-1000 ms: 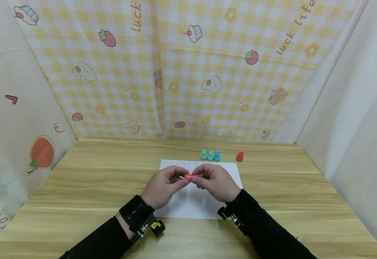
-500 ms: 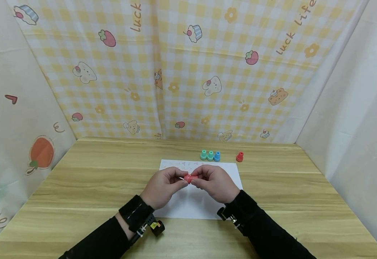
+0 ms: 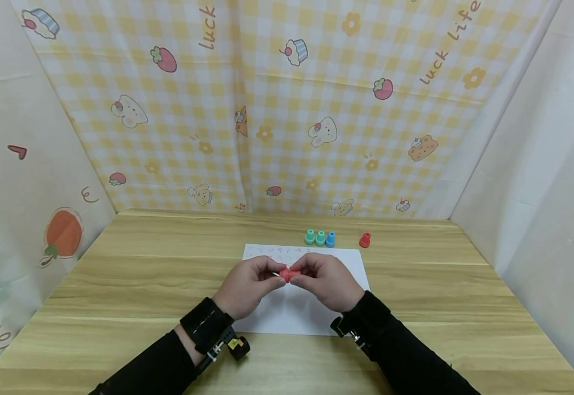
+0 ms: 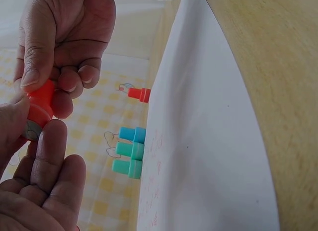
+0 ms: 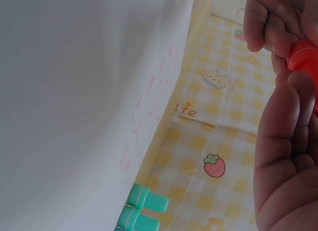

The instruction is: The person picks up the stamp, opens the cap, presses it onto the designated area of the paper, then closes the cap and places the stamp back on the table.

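Just above a white sheet of paper (image 3: 291, 312), both hands meet around a small red stamp (image 3: 289, 274). My left hand (image 3: 247, 285) pinches its wider end between thumb and fingers, while my right hand (image 3: 328, 281) grips the narrower handle end. In the left wrist view the stamp (image 4: 42, 104) lies tilted, its round pale face partly showing beside the left fingers (image 4: 52, 146). Fingers cover much of the stamp in the right wrist view, leaving a red part (image 5: 304, 57) visible. Small red printed marks (image 5: 136, 112) run along the sheet's far edge.
Behind the sheet stand two green stamps (image 3: 315, 237) and a blue stamp (image 3: 331, 239) in a row. Another red stamp (image 3: 365, 240) stands apart to their right. A checked cloth (image 3: 267, 109) hangs behind the wooden table (image 3: 134, 285), with white cloth at both sides.
Both hands have sunk very slightly with the stamp. It has turned a little between the fingers, and less of its wide end shows. The standing stamps stay put.
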Demonstrator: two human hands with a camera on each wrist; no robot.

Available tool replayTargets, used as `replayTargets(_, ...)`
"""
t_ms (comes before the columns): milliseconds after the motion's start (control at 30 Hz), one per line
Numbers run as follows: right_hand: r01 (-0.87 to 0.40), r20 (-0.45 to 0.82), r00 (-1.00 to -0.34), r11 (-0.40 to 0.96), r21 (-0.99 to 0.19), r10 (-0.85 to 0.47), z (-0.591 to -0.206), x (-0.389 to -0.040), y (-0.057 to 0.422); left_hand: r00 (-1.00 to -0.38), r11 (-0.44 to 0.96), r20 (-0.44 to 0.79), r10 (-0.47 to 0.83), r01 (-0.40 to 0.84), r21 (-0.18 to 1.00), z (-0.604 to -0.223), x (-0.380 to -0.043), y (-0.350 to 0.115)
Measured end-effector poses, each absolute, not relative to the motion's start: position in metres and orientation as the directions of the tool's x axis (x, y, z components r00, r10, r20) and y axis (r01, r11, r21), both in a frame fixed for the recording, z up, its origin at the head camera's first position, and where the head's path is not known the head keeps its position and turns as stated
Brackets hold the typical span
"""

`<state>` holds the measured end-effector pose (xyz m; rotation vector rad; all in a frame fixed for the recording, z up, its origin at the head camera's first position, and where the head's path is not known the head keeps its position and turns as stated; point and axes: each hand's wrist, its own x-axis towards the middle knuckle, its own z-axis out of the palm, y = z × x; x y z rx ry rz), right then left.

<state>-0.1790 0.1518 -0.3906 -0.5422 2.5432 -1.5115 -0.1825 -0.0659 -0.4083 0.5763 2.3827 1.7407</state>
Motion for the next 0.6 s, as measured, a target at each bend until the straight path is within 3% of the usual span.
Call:
replayTargets(400,-0.295,0.103,-0.914,0.471,-0.831,-0.392,-0.389,-0.179,0.153,-0.903,0.27,0.079,0.423,0.208,0.94,-0.407,-0.182,-0.067)
replayTargets(600,-0.28,0.122,-0.944,0.542,-0.792,-0.308,-0.383,-0.186,0.164,-0.898,0.355,0.074,0.433,0.246,0.902,-0.406,-0.182,-0.07)
